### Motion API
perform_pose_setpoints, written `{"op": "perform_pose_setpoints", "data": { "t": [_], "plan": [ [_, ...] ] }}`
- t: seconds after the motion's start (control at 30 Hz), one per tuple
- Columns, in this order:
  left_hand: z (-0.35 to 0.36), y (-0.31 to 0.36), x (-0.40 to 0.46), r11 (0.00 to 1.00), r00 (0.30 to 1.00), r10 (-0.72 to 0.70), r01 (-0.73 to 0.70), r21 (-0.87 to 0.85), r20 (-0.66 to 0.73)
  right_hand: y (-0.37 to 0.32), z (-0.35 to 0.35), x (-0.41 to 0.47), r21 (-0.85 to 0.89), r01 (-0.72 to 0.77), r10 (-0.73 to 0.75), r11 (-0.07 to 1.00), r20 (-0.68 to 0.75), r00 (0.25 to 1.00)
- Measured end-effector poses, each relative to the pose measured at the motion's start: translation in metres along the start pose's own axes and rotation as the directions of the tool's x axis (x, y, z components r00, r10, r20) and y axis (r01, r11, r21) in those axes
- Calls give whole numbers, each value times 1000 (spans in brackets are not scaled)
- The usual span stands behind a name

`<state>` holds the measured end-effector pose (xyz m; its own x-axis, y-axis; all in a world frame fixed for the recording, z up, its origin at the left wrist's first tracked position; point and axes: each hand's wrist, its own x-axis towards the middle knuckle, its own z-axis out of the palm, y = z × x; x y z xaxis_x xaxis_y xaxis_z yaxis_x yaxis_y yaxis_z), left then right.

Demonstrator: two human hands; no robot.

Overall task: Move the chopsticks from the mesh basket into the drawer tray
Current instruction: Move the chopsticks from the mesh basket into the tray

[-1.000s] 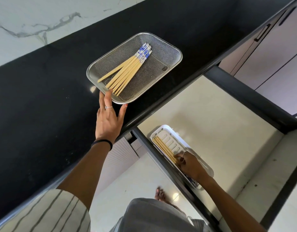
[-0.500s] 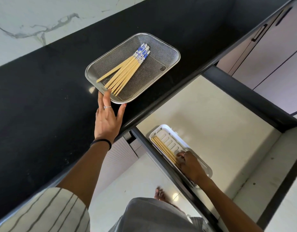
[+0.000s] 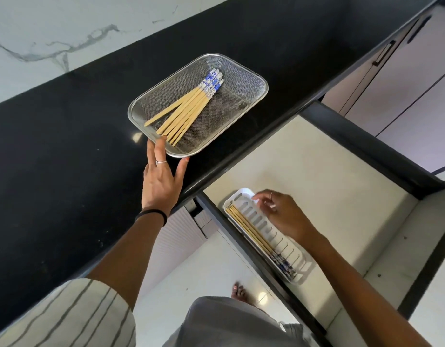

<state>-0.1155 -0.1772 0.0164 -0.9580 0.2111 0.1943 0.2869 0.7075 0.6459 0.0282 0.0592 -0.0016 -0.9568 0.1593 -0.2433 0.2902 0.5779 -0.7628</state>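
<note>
A silver mesh basket [image 3: 244, 86] sits on the black counter and holds several bamboo chopsticks [image 3: 189, 110] with blue-and-white patterned ends, fanned out diagonally. My left hand [image 3: 164, 181] lies flat on the counter, its fingertips and thumb touching the basket's near rim. Nothing is in its grasp. Below, in the open drawer, a white slotted tray [image 3: 260, 219] holds a few chopsticks [image 3: 251, 230] along its left side. My right hand [image 3: 284, 216] hovers over the tray's far right rim with fingers loosely curled and nothing in them.
The black counter [image 3: 66, 151] runs diagonally with a marble wall [image 3: 41, 33] behind it. The open drawer [image 3: 321, 186] has a pale floor and dark sides. Cabinet doors with handles [image 3: 384, 55] stand at the right. A bare foot [image 3: 239, 291] shows on the floor below.
My right hand has let go of the chopsticks in the tray and moved up to the tray's far end. My left hand stays at the basket's near rim.
</note>
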Motion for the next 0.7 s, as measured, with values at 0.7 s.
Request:
{"op": "perform_pose_setpoints", "data": {
  "t": [0.7],
  "plan": [
    [-1,1,1,1000,1000,-3,3,25,-11,-161,-24,190,-498,347,-303,795,170,938]
  ]
}}
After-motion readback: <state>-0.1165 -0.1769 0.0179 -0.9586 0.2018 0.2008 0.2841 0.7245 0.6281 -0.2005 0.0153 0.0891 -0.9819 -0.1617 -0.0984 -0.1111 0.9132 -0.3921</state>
